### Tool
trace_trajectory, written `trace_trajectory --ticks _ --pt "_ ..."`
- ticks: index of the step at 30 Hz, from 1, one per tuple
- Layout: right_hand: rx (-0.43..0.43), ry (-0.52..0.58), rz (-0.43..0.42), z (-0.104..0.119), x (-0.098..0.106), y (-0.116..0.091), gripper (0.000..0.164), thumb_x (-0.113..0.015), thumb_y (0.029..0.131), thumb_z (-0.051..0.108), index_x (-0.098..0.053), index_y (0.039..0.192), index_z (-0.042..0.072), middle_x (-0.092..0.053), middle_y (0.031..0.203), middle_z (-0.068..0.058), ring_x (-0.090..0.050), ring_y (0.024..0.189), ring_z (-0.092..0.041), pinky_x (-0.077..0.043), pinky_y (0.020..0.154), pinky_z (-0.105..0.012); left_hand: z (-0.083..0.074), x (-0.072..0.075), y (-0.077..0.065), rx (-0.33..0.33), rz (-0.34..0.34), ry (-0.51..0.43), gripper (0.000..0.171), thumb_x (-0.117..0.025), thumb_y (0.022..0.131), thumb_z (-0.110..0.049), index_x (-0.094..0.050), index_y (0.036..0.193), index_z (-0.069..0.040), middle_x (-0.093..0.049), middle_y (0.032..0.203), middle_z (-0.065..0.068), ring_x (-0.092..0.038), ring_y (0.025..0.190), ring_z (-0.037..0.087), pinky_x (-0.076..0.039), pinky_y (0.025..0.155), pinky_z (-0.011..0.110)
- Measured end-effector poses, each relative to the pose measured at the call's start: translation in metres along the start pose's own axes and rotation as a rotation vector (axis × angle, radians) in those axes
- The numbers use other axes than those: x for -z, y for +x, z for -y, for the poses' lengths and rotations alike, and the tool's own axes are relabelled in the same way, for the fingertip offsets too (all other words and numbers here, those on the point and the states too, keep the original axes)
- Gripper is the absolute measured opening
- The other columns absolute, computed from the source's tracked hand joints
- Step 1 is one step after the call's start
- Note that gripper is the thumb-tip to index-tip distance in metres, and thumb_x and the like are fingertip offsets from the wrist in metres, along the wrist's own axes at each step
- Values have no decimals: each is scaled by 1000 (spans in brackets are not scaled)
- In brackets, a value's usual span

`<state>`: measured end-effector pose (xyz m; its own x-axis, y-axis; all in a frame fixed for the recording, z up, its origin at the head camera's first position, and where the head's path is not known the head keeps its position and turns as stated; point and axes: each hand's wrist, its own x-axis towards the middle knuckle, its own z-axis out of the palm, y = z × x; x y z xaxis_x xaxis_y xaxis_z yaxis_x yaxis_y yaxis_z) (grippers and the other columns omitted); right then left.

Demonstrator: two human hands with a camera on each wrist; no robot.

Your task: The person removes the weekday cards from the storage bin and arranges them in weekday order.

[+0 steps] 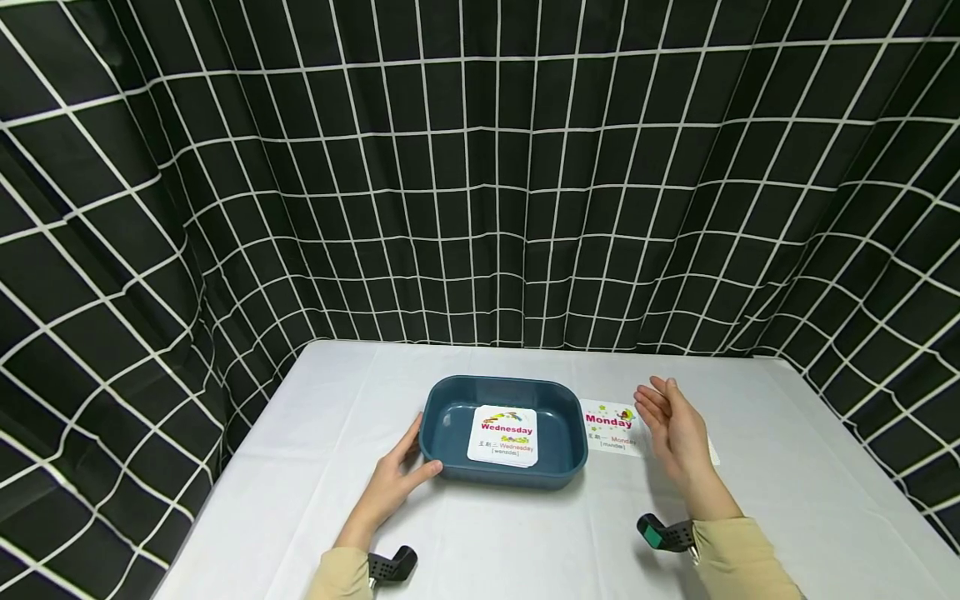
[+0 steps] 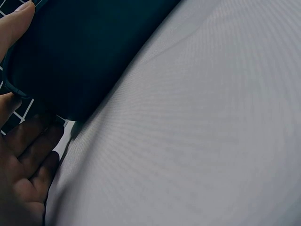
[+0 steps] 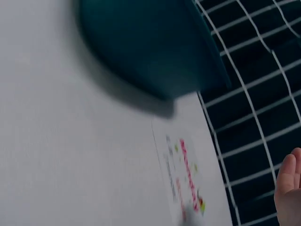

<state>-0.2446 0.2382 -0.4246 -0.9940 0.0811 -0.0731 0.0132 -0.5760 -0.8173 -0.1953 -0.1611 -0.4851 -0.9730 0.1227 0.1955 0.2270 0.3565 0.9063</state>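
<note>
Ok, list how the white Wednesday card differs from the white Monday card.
The white printed Wednesday card lies inside the blue oblong bin; the white printed Monday card lies outside it, on the white table. In the head view, the Wednesday card is unobstructed, while the Monday card is partly behind the right hand. Both lie face up, with pink weekday names.
</note>
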Motion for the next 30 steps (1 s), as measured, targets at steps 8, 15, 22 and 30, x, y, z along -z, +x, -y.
trace_trajectory --ticks 8,15,22,30 --pt "3 -55 3 -16 -31 1 49 -43 97 35 -35 133 1 -57 104 -3 -54 103 -13 -35 100 -27 -1 0 1 -1 -2 9 77 -71 82 -26 -28 146 -24 -44 138 10 -44 122 29 -23 103 55" --pt "-30 -88 -16 -28 -50 3 56 -42 98 35 -30 139 -2 -55 106 -5 -54 101 -13 -35 100 -28 -2 0 0 3 -1 13 77 -71 82 -28 -28 146 -25 -41 141 7 -45 122 27 -22 104 55" --pt "-39 -105 -3 -39 -63 5 58 -40 99 33 -29 141 -5 -55 107 -5 -55 101 -13 -36 99 -29 -2 1 0 4 4 4 77 -71 82 -28 -28 146 -25 -41 141 8 -44 122 28 -21 104 55" --pt "-38 -184 29 -53 -76 6 52 -41 100 32 -35 137 -4 -54 111 -9 -49 115 -26 -40 95 -28 -1 0 0 2 3 9 77 -71 82 -29 -28 146 -26 -41 141 7 -44 122 27 -22 104 55"
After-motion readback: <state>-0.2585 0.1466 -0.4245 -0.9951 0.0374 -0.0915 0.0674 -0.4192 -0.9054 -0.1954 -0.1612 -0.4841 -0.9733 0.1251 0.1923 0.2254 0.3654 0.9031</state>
